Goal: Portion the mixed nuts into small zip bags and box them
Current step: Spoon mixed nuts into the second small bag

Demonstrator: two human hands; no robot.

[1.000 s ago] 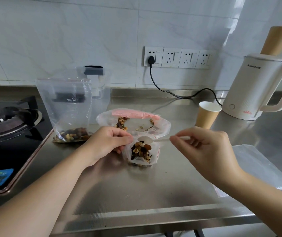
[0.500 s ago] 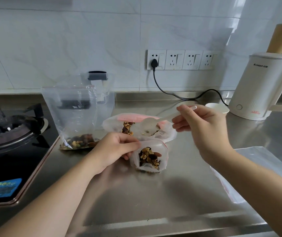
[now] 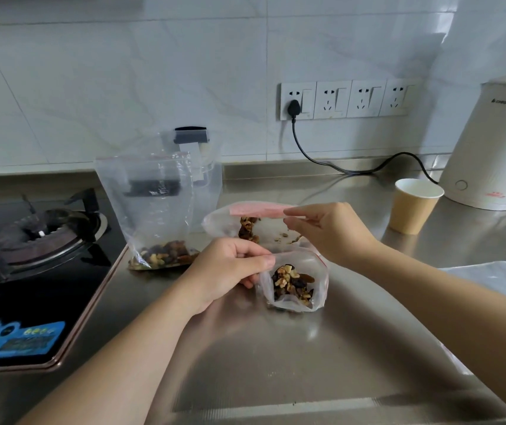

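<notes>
Steel counter (image 3: 291, 363) carries a small bag (image 3: 294, 280) of nuts, its rim pinched by the left hand (image 3: 230, 271), fingers clamped, while the right hand (image 3: 328, 231), fingers together, pinches something unclear behind it; a slackened pinch could spill nuts.

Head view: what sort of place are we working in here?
Most likely a home kitchen counter. A gas stove burner sits at the left, an electric kettle stands at the right below a row of wall sockets, and the stainless steel worktop backs onto a tiled wall.
</notes>
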